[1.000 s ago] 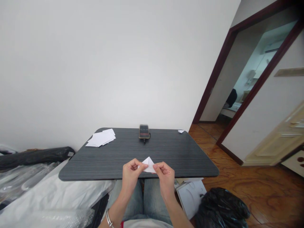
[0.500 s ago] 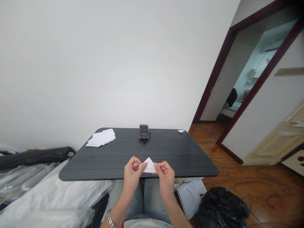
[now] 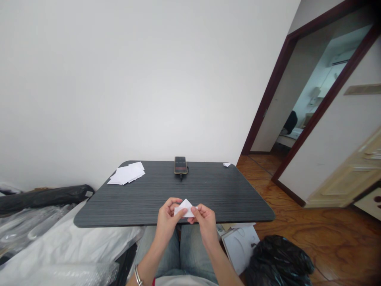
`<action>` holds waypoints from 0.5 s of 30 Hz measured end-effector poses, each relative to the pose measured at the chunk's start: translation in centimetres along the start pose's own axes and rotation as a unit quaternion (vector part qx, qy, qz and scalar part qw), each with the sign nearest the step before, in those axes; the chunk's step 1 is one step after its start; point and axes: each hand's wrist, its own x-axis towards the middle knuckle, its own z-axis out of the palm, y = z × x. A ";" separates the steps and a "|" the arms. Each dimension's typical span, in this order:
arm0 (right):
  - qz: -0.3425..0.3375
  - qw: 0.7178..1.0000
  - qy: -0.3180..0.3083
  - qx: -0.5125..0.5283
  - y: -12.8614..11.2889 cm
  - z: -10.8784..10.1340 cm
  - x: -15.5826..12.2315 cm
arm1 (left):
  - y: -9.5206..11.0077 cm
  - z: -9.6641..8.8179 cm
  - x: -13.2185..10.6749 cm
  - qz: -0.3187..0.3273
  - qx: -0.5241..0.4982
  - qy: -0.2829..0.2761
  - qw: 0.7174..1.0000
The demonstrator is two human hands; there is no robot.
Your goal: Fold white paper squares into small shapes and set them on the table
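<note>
A small white folded paper (image 3: 185, 206), triangular at the top, is held over the near edge of the dark striped table (image 3: 149, 198). My left hand (image 3: 167, 220) pinches its left side with thumb and fingers closed. Its right side is pinched by my right hand (image 3: 204, 220), fingers curled. The two hands are close together, nearly touching. A silver bracelet sits on my left wrist. My jeans-clad legs are below the table edge.
A stack of white paper sheets (image 3: 126, 173) lies at the table's far left. A phone (image 3: 180, 165) with a cable stands at the far middle, a paper scrap (image 3: 227, 164) at the far right. Plastic wrap (image 3: 44, 246) lies left; a black bag (image 3: 278, 262) and doorway (image 3: 309, 99) right.
Both hands have drawn closer together and slightly nearer me, with the folded paper still between them. The paper looks a bit smaller and more covered by the fingers.
</note>
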 end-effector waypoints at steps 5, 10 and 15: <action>-0.027 0.999 0.003 -0.027 0.1 0.1 -0.2 | -0.4 0.1 0.0 0.017 0.027 0.008 0.999; -0.027 0.999 0.006 -0.021 0.5 0.1 0.0 | -0.6 -0.1 0.1 0.018 0.031 0.019 0.999; -0.013 1.000 -0.004 -0.017 0.6 -0.1 0.4 | -0.2 -0.4 0.4 -0.017 0.011 -0.010 1.000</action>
